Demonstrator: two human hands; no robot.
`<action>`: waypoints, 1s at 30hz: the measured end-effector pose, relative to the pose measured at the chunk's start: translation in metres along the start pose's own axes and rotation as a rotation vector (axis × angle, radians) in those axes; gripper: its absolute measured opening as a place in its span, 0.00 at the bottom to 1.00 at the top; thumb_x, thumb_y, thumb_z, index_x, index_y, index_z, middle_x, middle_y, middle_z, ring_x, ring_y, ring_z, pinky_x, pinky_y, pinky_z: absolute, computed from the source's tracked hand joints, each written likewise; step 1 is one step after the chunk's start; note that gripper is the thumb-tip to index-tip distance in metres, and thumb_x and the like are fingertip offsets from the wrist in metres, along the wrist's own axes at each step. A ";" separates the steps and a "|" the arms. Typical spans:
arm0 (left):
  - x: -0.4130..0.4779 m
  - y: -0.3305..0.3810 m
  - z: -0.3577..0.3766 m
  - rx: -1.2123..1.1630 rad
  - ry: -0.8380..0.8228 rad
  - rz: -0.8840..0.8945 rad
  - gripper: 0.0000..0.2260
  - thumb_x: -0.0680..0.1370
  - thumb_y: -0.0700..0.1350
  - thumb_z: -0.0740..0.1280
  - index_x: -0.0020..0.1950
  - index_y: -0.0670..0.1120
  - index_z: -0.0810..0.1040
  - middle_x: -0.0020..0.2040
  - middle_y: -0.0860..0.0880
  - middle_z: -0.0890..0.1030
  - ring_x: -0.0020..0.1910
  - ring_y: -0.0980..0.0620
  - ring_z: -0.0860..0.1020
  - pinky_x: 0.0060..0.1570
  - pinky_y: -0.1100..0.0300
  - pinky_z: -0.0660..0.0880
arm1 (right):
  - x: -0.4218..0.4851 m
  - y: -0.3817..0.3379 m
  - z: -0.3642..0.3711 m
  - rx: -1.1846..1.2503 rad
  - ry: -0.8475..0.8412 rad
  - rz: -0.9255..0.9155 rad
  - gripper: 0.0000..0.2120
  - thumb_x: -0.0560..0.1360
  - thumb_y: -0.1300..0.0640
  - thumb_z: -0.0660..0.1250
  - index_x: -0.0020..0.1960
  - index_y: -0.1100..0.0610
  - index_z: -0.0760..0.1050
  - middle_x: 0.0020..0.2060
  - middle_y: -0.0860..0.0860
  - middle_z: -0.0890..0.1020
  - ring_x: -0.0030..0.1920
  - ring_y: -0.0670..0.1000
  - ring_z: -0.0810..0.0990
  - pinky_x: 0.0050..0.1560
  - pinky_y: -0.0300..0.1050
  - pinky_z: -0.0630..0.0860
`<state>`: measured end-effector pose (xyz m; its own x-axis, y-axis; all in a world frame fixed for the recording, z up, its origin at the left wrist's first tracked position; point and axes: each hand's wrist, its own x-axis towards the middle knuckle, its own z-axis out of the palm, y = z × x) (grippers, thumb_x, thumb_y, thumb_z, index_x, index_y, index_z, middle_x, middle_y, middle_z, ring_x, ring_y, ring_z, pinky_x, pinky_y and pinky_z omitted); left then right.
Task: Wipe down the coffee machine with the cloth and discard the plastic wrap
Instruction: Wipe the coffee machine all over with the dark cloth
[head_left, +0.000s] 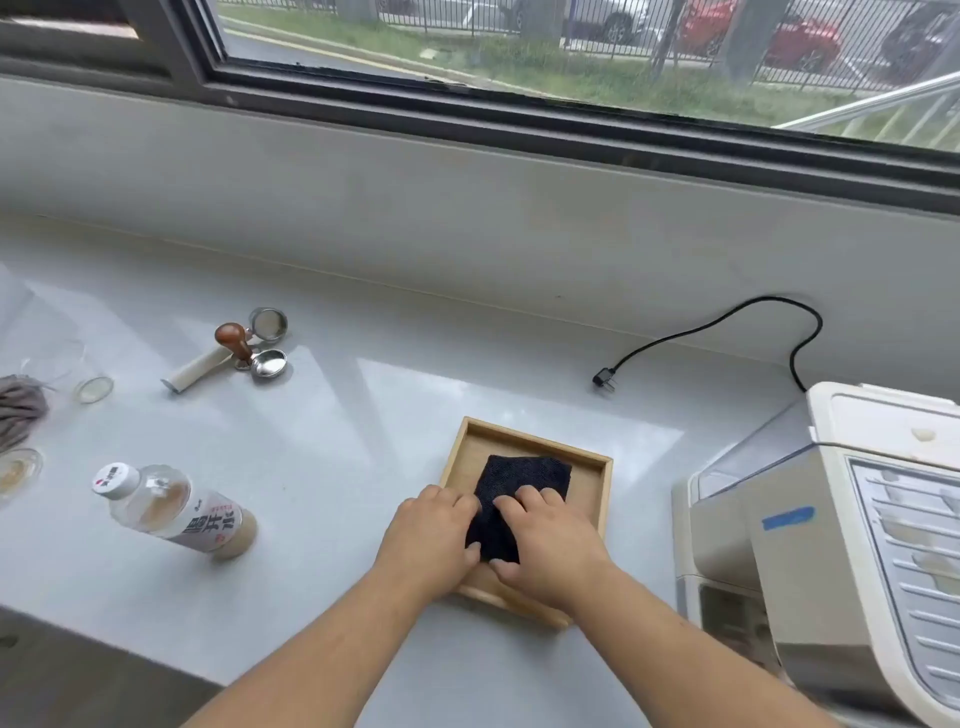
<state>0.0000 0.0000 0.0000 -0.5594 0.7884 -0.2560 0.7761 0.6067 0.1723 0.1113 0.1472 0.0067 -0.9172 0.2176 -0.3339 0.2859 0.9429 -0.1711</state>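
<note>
A dark folded cloth lies in a shallow wooden tray on the pale counter, front centre. My left hand rests on the cloth's left edge and my right hand on its lower right part; both press or pinch it with curled fingers. The cream coffee machine stands at the right edge, a blue tape strip on its side. Clear plastic wrap lies crumpled at the far left of the counter.
A water bottle lies on its side at the left. Behind it are a wooden-knobbed tamper, a portafilter handle and two metal filter baskets. The machine's black power cord with plug lies unplugged. A grey rag sits far left.
</note>
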 end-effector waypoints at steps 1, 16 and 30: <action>0.000 0.000 -0.001 -0.001 -0.026 0.004 0.20 0.78 0.58 0.65 0.68 0.54 0.74 0.65 0.54 0.79 0.64 0.49 0.73 0.61 0.52 0.74 | 0.000 -0.001 0.000 -0.003 -0.014 0.002 0.33 0.73 0.35 0.66 0.74 0.47 0.65 0.64 0.50 0.74 0.62 0.57 0.73 0.60 0.54 0.74; 0.005 0.003 0.007 0.068 0.014 -0.006 0.20 0.78 0.61 0.67 0.64 0.53 0.75 0.63 0.52 0.78 0.61 0.47 0.74 0.58 0.51 0.73 | 0.011 -0.006 -0.001 0.001 0.060 0.028 0.09 0.81 0.55 0.59 0.60 0.52 0.72 0.55 0.53 0.75 0.54 0.59 0.75 0.41 0.51 0.68; 0.014 0.015 -0.023 -0.070 0.100 -0.042 0.07 0.77 0.54 0.64 0.51 0.53 0.71 0.50 0.53 0.82 0.49 0.48 0.78 0.43 0.54 0.70 | -0.009 -0.004 -0.057 0.230 0.165 -0.016 0.08 0.84 0.52 0.53 0.54 0.54 0.69 0.50 0.51 0.79 0.44 0.57 0.76 0.40 0.55 0.73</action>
<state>-0.0023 0.0225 0.0212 -0.6201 0.7660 -0.1693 0.7307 0.6426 0.2306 0.1022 0.1561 0.0629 -0.9495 0.2589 -0.1774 0.3092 0.8687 -0.3870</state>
